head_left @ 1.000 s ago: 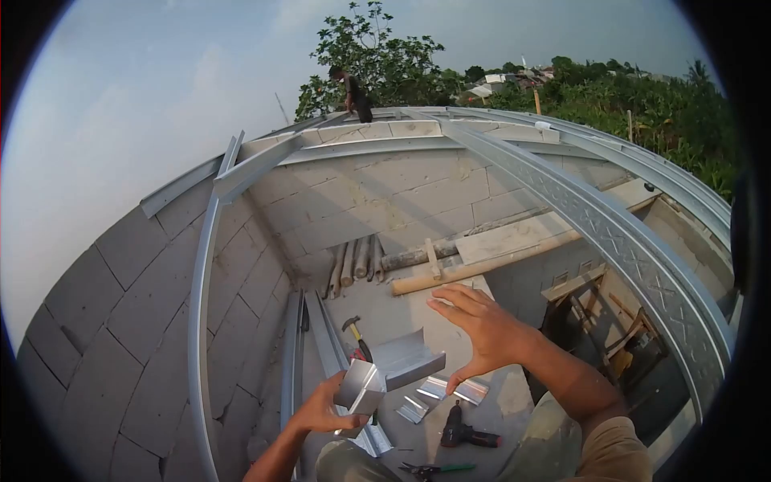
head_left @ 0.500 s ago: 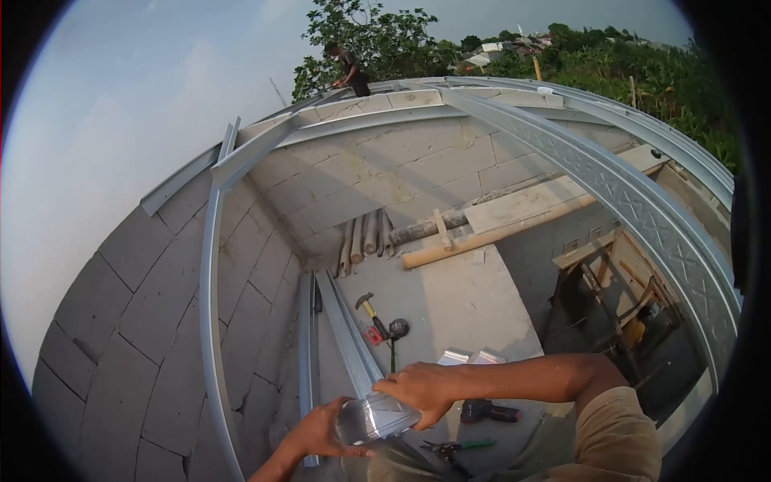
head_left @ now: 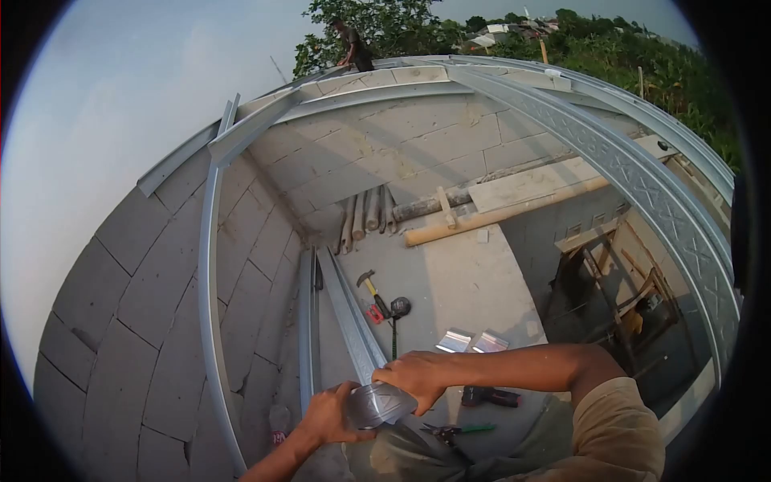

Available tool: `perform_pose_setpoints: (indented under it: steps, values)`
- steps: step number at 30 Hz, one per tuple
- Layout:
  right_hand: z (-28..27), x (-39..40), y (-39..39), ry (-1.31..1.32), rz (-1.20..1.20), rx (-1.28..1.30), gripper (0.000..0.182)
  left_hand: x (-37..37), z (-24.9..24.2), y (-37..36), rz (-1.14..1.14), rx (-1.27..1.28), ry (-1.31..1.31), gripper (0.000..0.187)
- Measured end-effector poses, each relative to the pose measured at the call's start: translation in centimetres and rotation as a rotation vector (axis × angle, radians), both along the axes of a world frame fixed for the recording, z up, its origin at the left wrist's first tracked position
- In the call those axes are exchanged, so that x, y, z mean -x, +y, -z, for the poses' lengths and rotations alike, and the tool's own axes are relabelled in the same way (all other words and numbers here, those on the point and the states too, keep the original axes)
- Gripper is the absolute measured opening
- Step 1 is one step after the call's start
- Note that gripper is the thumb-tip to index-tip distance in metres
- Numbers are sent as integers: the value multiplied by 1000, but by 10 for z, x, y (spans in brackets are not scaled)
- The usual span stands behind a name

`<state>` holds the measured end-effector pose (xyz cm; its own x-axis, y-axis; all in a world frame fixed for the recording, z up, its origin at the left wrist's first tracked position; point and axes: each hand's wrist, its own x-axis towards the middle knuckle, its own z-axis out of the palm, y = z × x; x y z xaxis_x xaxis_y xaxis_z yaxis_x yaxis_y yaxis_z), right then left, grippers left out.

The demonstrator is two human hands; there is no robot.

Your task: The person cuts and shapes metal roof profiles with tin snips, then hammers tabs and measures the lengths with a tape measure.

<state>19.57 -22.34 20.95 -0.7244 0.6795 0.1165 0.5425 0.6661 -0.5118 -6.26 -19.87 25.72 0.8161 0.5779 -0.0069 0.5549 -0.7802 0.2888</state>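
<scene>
My left hand [head_left: 328, 416] and my right hand [head_left: 414, 379] both grip a short bent piece of shiny sheet metal [head_left: 377, 404], held low in front of me. The left hand holds it from the left side, and the right hand closes over its top right edge. Below the hands, on the concrete slab [head_left: 458, 281], lie a cordless drill [head_left: 490, 396] and green-handled snips [head_left: 454, 431]. Two small metal brackets [head_left: 472, 341] lie just beyond my right forearm.
A hammer [head_left: 371, 291] and long steel channels [head_left: 347, 315] lie on the slab near the block wall [head_left: 161, 281]. A patterned steel truss [head_left: 642, 201] arcs overhead at right. Timber poles [head_left: 498, 215] lie at the back. Another person [head_left: 353, 46] crouches on the far wall top.
My right hand came down from open in the air onto the metal piece held by my left hand. The view has tilted downward slightly.
</scene>
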Motion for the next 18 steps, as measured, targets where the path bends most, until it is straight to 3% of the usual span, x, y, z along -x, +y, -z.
perform_pose_setpoints:
  steps: [4,7,13,15,18]
  values:
    - [30,9,-2,126,-10,-107,94,11,17,-12,-1,-154,-99,83]
    - [51,12,-1,215,-56,-107,94,4,16,-17,-71,-107,103,83]
    - [41,16,-3,146,-21,-129,98,9,26,-1,-17,10,66,81]
    - [40,10,1,205,-131,291,100,6,24,2,6,25,66,81]
    - [42,15,5,150,-151,321,94,1,21,0,50,26,68,81]
